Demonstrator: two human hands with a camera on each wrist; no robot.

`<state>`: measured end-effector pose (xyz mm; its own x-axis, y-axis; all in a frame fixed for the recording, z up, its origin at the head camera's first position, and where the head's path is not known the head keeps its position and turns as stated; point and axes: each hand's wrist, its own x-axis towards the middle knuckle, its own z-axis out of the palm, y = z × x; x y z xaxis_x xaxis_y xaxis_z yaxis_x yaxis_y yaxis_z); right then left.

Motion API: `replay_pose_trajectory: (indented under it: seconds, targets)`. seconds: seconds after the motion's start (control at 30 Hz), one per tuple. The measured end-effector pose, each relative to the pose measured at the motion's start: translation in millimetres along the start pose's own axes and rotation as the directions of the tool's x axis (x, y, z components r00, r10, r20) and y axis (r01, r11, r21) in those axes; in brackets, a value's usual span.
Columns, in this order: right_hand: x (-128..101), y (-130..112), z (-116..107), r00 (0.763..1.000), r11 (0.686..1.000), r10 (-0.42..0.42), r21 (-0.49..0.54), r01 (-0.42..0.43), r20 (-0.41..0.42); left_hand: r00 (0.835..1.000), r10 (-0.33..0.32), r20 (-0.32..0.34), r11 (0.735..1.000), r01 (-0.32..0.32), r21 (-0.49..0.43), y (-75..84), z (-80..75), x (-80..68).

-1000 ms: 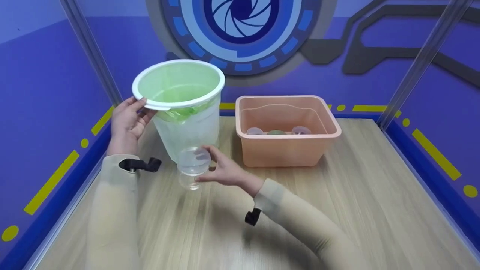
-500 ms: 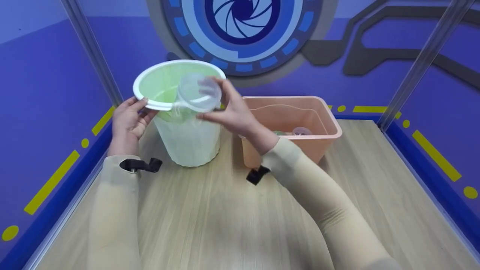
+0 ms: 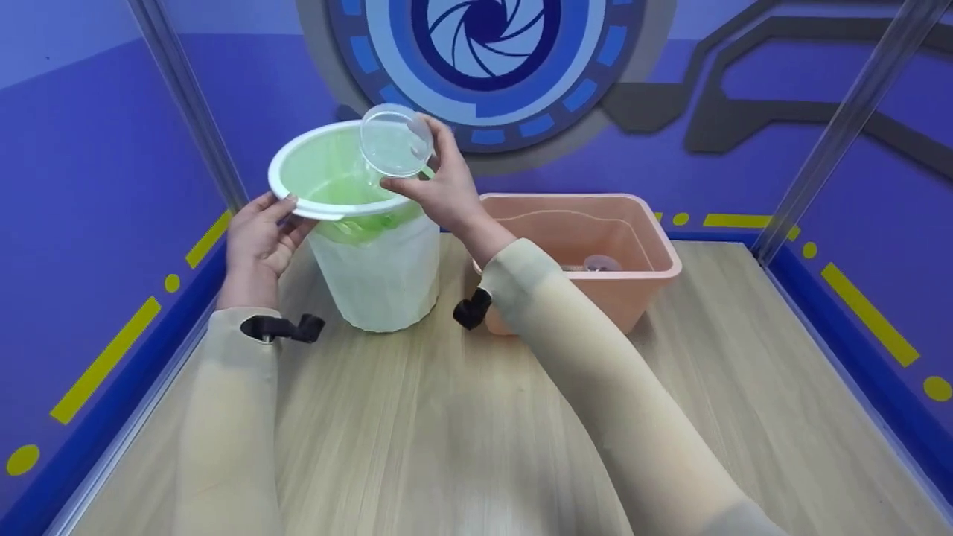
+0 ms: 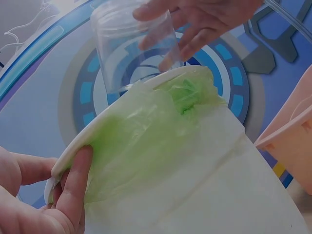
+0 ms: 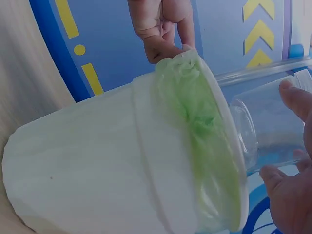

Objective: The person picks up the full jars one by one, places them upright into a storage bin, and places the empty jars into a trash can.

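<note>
My right hand holds a clear plastic jar over the back right of a white trash bin, thumb and fingers on opposite sides. The left wrist view shows the jar just above the rim, see-through, with nothing visible inside. At the bin's front left, my left hand grips the rim, its thumb on top and fingers underneath. A pale green bag lines the bin and folds over its edge; the bin's bottom is hidden.
Right of the trash bin stands a peach plastic tub, partly behind my right forearm. A clear round container shows inside it. Blue printed panels with metal posts close off the wooden table at the back and sides.
My right hand has carried the jar up from low in front of the trash bin to over its opening. The left hand has kept its grip on the rim.
</note>
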<state>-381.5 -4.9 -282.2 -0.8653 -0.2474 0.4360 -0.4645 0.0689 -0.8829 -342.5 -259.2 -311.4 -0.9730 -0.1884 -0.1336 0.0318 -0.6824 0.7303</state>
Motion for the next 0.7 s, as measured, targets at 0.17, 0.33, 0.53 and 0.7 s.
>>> replay_pose_trajectory:
  seconds: [0.17,0.33,0.53,0.7]
  targets:
    - [5.2,8.0,0.1,0.998,0.992,0.063,-0.111,-0.063,0.000,1.000,0.006,0.003,1.000,-0.006,-0.009,-0.6,0.4,0.4]
    - [6.0,7.3,-2.6,0.994,0.983,0.110,-0.149,-0.107,0.008,1.000,0.008,-0.006,1.000,-0.008,-0.017,0.1,1.1,0.3]
    - [5.5,10.7,-5.5,0.992,0.986,0.120,-0.117,-0.116,0.026,1.000,0.003,-0.017,1.000,-0.003,-0.018,0.2,1.0,-1.1]
    - [4.7,11.9,-6.5,0.991,0.990,0.124,-0.073,-0.120,0.045,1.000,0.007,-0.015,1.000,-0.007,-0.022,0.1,1.2,-0.8]
